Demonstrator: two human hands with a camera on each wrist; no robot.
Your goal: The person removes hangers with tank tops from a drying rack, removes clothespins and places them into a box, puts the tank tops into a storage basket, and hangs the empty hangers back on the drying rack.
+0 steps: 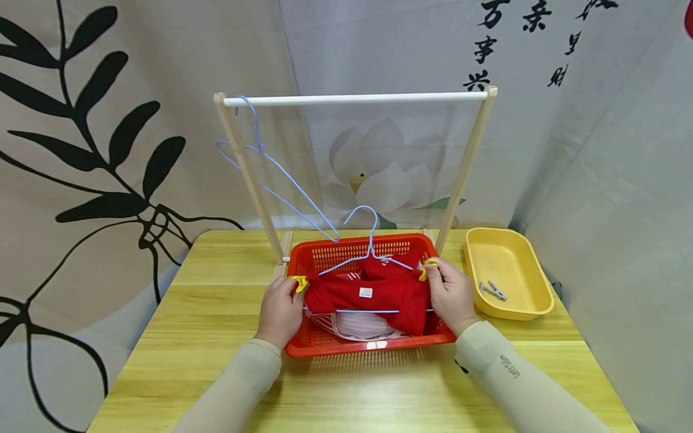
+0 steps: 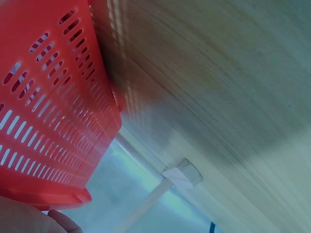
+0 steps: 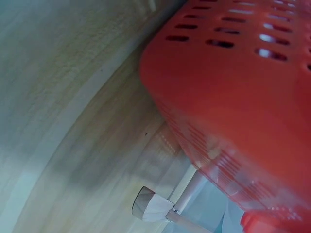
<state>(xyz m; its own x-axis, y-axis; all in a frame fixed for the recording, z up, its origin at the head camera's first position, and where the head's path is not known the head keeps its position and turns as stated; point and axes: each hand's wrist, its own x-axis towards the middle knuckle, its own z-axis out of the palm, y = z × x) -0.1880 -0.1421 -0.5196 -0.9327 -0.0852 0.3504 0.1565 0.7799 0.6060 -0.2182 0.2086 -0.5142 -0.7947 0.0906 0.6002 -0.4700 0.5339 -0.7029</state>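
Note:
A red garment [image 1: 341,294] with a white label hangs on a light blue hanger [image 1: 373,224], over the red basket [image 1: 373,346]. At its left shoulder my left hand [image 1: 280,313] pinches a yellow clothespin [image 1: 300,284]. Another yellow clothespin [image 1: 424,274] is at the right shoulder, pinched by my right hand [image 1: 452,296]. Pink-and-white striped cloth [image 1: 363,325] lies below the garment in the basket. The left wrist view catches only some fingertips [image 2: 65,222] under the basket rim; in the right wrist view the basket wall [image 3: 228,97] fills much of the frame.
A wooden rack with a white rail [image 1: 357,99] stands behind the basket. From its left end hangs another blue hanger [image 1: 295,183]. To the right, a yellow tray [image 1: 509,240] holds grey clothespins [image 1: 494,291]. Everything stands on a wooden table [image 1: 216,337].

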